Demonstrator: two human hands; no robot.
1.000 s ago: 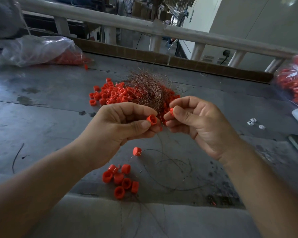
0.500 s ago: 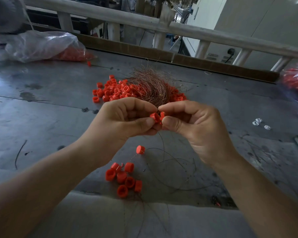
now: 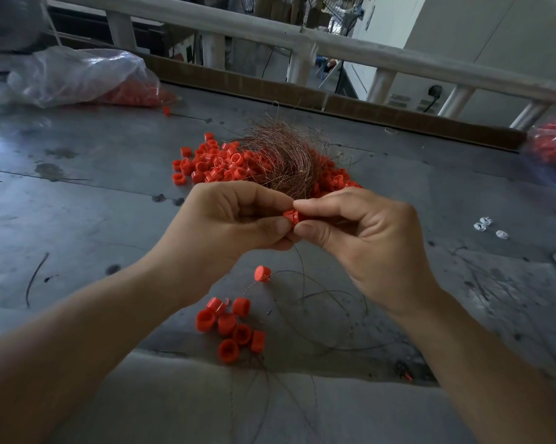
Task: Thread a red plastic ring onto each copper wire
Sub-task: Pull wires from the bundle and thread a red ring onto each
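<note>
While pinching the seemingly light, stiff red ring [image 3: 292,216] between left hand [image 3: 235,225] and right hand [image 3: 360,232] mid-frame, grip its rim, holding the springy wire [image 3: 300,264] near its tip.

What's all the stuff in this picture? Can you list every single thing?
held ring: one, red, pinched between both hands
ring pile: many, red, middle of the table
copper wire bundle: one tangle, copper-brown, on the ring pile
near rings: about seven, red, clustered by the table's front edge
single ring: one, red, just behind that cluster
loose wires: several, dark, front of the table
left bag: one, clear with red rings inside, far left
right bag: one, clear with red rings, right edge
white bits: three, white, right side
table: one, grey
railing: one, pale, behind the table
left hand: one, pinching the held ring
right hand: one, pinching it too
</note>
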